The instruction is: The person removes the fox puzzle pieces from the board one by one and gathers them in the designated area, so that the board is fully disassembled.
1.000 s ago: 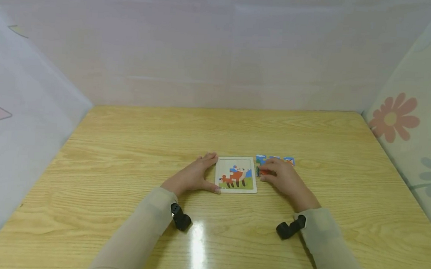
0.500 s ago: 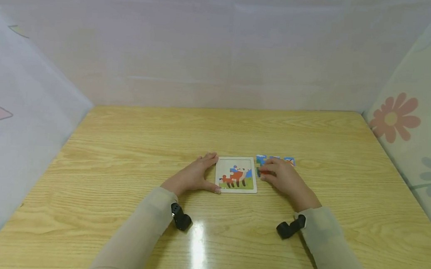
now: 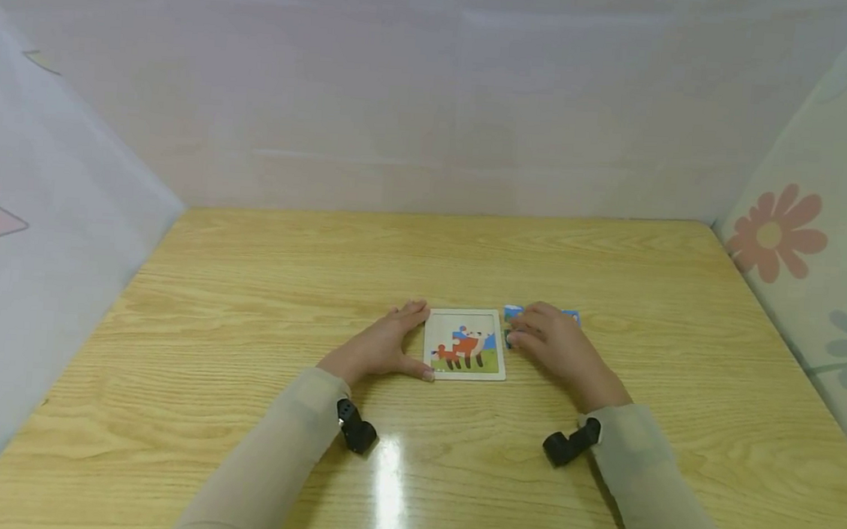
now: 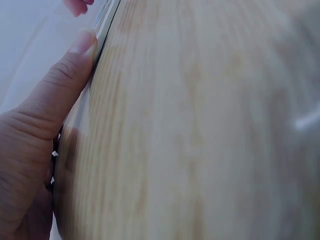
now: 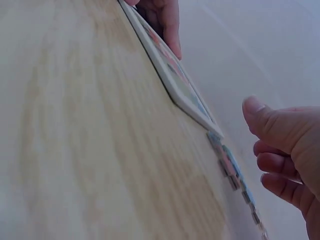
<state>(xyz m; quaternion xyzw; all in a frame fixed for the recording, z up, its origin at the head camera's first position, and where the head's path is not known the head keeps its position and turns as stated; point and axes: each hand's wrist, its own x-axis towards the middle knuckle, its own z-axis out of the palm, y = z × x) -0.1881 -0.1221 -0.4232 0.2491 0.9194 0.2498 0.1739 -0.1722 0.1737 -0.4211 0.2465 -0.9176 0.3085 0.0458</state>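
Observation:
A square puzzle board with a pale rim lies on the table, several fitted pieces in it showing part of an orange fox on green grass. My left hand holds its left side, thumb at the near corner and fingers at the far one. Just right of the board lie loose puzzle pieces, blue, green and red, partly covered by my right hand. In the right wrist view, that hand's thumb and loosely bent fingers are above the pieces, apart from them, with nothing visible between.
The wooden table runs back to a pale cloth backdrop. Printed side cloths stand left and right, the right one with flowers. Black wrist cameras sit on both sleeves.
My right hand has risen slightly from the loose pieces and shifted a little, hiding more of the far row. The left hand and the board have stayed in place.

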